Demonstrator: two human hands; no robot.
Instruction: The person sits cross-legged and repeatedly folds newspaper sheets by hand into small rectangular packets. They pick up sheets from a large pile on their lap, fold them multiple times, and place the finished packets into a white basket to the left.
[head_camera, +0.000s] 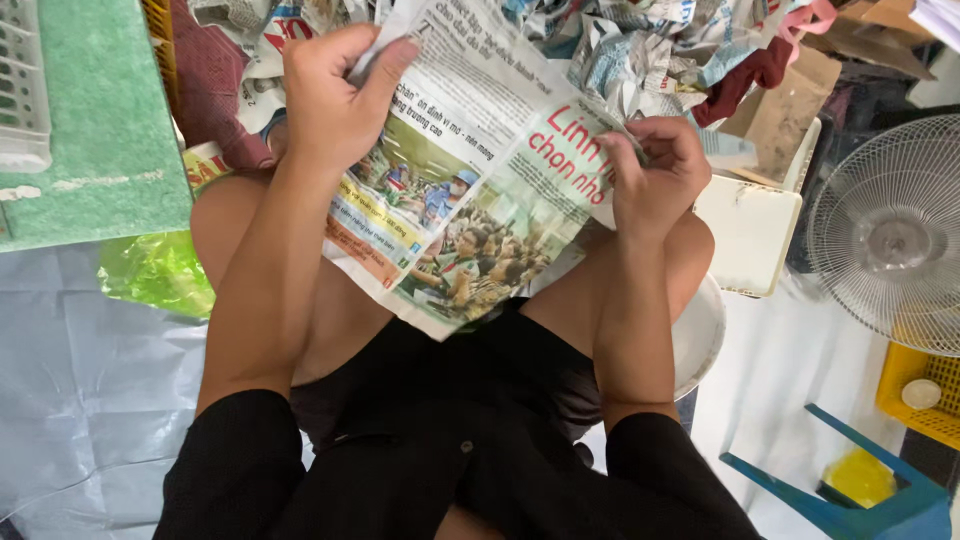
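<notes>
We pinch a printed newspaper sheet (470, 190) between both hands, left hand (335, 95) and right hand (655, 175), over our knees. Crumpled papers (620, 45) heap ahead; a white fan (890, 235) and blue stool (850, 490) stand on the pale floor (790, 370).

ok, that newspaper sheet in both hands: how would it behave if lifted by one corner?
Probably floppy: the newspaper sheet already bends and sags between the left hand and right hand. Likely very light, being a single thin sheet. It may crease or tear easily; the papers heaped beyond are crumpled.
</notes>
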